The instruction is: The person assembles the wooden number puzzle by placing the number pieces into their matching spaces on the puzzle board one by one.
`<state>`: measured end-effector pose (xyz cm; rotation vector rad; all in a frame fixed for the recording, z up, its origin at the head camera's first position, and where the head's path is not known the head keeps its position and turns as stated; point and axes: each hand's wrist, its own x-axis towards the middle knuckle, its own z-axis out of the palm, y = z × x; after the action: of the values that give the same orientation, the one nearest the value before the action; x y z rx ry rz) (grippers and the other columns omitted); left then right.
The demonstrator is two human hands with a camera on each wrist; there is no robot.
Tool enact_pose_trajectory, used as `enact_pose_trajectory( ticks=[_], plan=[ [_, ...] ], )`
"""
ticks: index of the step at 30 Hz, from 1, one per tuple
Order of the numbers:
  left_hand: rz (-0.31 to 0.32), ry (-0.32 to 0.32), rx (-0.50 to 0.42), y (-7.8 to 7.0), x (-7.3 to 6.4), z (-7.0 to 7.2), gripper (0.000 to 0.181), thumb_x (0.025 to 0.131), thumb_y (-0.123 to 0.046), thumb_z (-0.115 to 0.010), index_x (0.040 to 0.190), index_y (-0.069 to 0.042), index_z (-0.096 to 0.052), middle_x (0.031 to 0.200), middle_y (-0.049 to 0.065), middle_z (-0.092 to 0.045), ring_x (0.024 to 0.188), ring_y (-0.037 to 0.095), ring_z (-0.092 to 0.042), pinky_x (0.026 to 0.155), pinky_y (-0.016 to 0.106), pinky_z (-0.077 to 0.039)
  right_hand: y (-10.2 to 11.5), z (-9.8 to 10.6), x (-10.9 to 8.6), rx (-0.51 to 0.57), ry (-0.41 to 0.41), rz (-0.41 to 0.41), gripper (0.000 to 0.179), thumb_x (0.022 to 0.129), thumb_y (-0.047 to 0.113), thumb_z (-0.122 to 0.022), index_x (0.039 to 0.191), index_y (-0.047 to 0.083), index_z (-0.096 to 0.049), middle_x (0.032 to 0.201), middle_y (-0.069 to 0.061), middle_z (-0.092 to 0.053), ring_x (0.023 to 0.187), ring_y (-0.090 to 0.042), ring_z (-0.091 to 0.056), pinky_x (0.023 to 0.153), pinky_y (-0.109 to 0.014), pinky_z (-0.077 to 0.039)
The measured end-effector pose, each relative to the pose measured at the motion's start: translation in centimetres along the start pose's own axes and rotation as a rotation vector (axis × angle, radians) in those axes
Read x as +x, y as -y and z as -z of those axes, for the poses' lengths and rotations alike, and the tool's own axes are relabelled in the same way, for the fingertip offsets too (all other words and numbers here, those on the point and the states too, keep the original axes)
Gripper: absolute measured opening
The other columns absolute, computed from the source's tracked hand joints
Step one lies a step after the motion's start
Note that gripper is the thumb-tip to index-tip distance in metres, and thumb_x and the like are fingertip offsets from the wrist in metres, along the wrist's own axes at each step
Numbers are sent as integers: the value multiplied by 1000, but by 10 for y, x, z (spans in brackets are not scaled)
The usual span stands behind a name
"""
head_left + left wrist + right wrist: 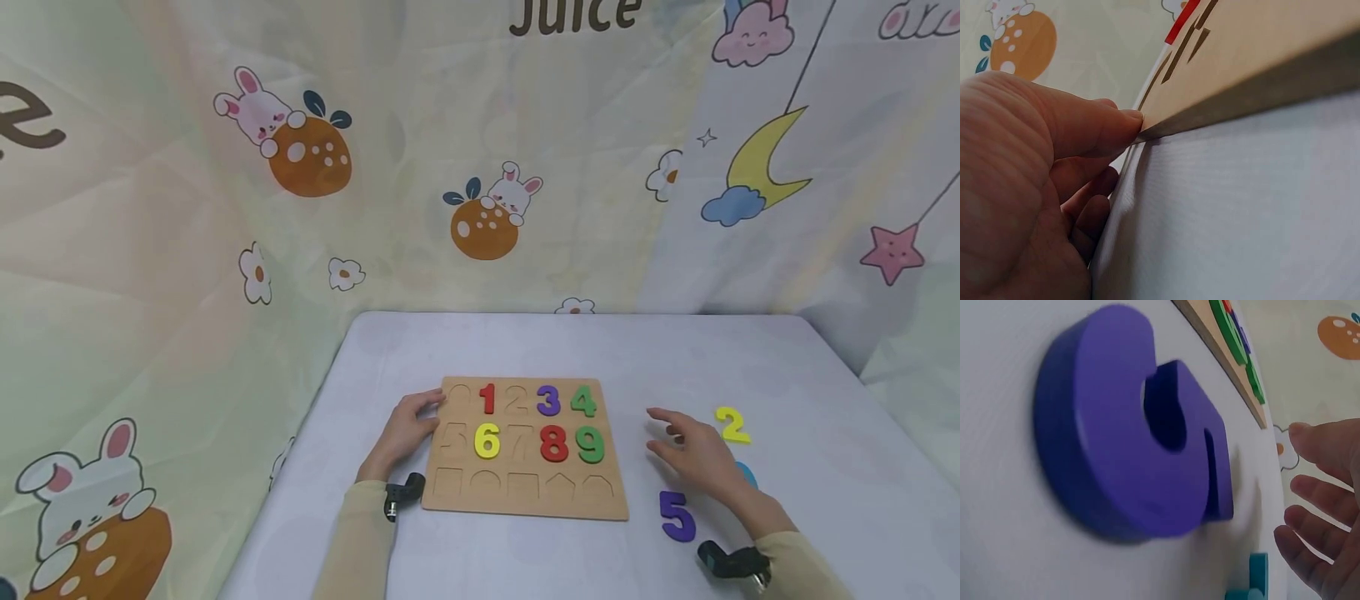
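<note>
A wooden number puzzle board (pixel 525 487) lies flat on the table, with several coloured numbers in its slots and others bare. My left hand (pixel 406 432) holds the board's left edge near the far corner. Close up in the left wrist view, thumb and forefinger of that hand (pixel 1079 125) pinch the wooden edge. To the board's right, my right hand (pixel 697 457) hovers over the table, its fingers spread and holding nothing. Nearest to it are a purple number 5 (pixel 678 517), a yellow number 2 (pixel 732 425) and a blue piece (pixel 747 474) partly hidden behind the hand.
The table (pixel 675 350) has a white cover. Patterned cloth (pixel 405 125) with rabbits and oranges hangs behind it and along the left side. A black wrist camera (pixel 403 495) sits on the left wrist, another (pixel 733 562) on the right.
</note>
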<state>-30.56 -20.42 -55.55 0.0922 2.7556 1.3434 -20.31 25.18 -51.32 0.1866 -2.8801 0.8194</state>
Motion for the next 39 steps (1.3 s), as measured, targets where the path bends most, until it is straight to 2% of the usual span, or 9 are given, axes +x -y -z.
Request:
enact_pose_trajectory(
  ticks=[6,14,25,33,39],
  plan=[
    [8,6,-1,0,0,0,46,88,-8,-66,131,-25,-61,147,-4,-48,142,25,-35,118,50,-30,-10,5,-7,-25,-20,-29,56,83,15,-75,134,3,-55,129,-23,-60,105,-43,-61,78,-54,-58],
    [22,11,2,0,3,-1,47,89,-8,-66,132,-25,-61,147,-5,-48,142,24,-34,118,49,-30,-27,12,-16,-28,-16,-56,62,81,16,-77,135,0,-51,125,-25,-61,118,-48,-52,91,-66,-48],
    [5,5,10,1,2,-1,46,88,-7,-66,131,-23,-62,146,-4,-49,142,24,-35,118,50,-30,-44,16,-27,-30,81,-79,78,73,21,-83,139,0,-47,129,-26,-58,124,-50,-44,100,-71,-36],
    [12,11,0,1,2,-1,46,88,-8,-66,131,-24,-62,146,-4,-49,142,25,-35,118,51,-30,-45,21,-36,-36,119,-81,85,71,25,-84,140,-3,-43,132,-29,-53,123,-53,-41,99,-72,-35],
    [17,10,-4,1,2,0,46,88,-8,-67,131,-24,-62,146,-5,-49,142,24,-34,118,50,-29,-49,24,-38,-10,177,-106,91,70,26,-85,144,0,-39,137,-30,-48,125,-55,-39,98,-74,-34]
  ],
)
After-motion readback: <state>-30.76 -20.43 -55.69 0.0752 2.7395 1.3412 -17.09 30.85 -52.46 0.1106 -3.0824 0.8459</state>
